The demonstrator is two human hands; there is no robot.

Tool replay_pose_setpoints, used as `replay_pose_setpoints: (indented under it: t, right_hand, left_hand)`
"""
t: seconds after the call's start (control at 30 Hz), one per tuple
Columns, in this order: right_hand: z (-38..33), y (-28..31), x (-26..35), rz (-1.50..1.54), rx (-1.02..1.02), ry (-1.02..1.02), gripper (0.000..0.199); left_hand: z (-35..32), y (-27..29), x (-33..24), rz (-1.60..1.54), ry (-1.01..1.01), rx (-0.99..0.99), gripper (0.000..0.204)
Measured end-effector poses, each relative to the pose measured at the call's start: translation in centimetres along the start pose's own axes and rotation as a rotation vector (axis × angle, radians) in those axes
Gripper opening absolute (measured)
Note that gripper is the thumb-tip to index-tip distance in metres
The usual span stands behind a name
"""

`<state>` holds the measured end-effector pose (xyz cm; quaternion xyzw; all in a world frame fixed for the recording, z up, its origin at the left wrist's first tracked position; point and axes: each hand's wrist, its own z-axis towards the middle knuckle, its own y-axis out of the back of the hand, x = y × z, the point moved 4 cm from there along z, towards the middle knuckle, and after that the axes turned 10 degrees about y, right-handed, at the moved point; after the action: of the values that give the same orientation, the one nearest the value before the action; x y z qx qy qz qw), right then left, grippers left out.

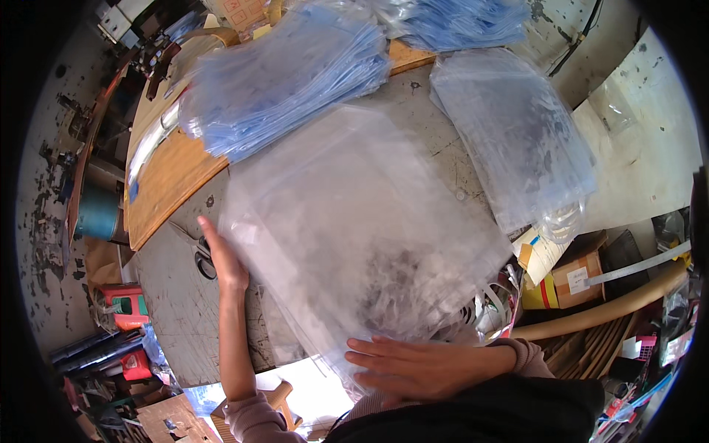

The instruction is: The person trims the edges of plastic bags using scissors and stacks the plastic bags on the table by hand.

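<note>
A stack of clear plastic bags (332, 199) lies slanted across the grey worktable in front of me. My left hand (227, 258) is upright along the stack's left edge, its fingers stretched out and its palm side toward the plastic. At the near corner my right hand (413, 365) rests with its fingers extended against the bags' lower edge. Neither hand grips anything. Just left of my left hand lies a pair of scissors with black handles (205, 264), partly hidden by that hand.
Bluish stacks of plastic bags (288, 88) sit on a wooden board (173, 196) at the back. Another clear stack (517, 140) lies at the right. Cardboard boxes (580, 279) and a long tan tube (605, 306) stand beyond the right edge, a red-green stool (125, 306) at left.
</note>
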<state>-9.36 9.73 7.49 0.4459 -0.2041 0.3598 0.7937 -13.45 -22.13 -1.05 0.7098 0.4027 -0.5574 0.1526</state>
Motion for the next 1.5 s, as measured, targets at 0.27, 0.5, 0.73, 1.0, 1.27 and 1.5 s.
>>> replay_pose_setpoints:
  t: [0.27,0.5,0.73,1.0,1.27,1.5]
  right_hand:
    - [-9.1,12.5,-2.8,-0.980,-0.322,-0.847,0.057]
    - [-14.4,15.0,-4.8,-0.772,-0.610,-0.935,0.026]
    - [-5.1,8.4,-1.2,-1.003,-0.398,-0.254,0.033]
    - [-4.3,3.4,-2.6,-0.382,0.019,-0.256,0.055]
    - [-13.0,13.2,-6.3,-0.979,-0.428,-0.740,0.027]
    - [-11.1,13.3,-3.5,-0.959,-1.080,-0.696,0.038]
  left_hand:
    - [-1.4,0.7,0.0,-0.013,0.216,0.123,0.077]
    - [-0.8,2.1,-1.2,-0.203,0.371,0.785,0.071]
    - [-1.3,2.0,-0.4,0.355,0.117,0.465,0.045]
    - [-0.8,1.8,0.4,-0.011,0.061,0.236,0.046]
    - [-2.7,-1.2,-0.7,0.627,-0.146,0.332,0.051]
    - [-0.9,0.3,0.1,0.507,-0.014,0.122,0.053]
